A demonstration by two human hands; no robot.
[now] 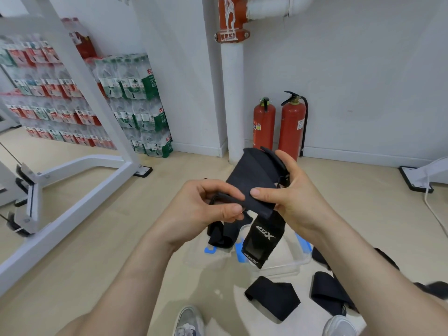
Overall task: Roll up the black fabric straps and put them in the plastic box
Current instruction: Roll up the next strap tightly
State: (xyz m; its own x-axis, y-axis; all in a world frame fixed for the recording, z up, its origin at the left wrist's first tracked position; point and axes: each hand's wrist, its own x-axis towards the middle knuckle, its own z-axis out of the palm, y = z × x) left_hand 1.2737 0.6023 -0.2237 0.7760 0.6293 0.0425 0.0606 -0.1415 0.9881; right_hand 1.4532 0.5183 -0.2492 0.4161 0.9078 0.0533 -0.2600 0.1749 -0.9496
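I hold one black fabric strap (249, 180) in the air in front of me with both hands. My left hand (206, 209) pinches its folded near end between thumb and fingers. My right hand (288, 190) grips the strap's right side, thumb pressed on top. Its tail with white lettering (263, 241) hangs down over the clear plastic box (283, 265) with blue clips on the floor. Another black strap (219, 235) lies at the box's left edge. More straps lie loose on the floor: one (272, 295) near my feet, another (331, 293) to its right.
Two red fire extinguishers (278, 124) stand against the white wall beside a white pipe (232, 98). A white metal frame (72, 180) and stacked packs of bottled water (135, 103) fill the left. My shoes (189, 321) show at the bottom. A white cable (434, 212) runs at right.
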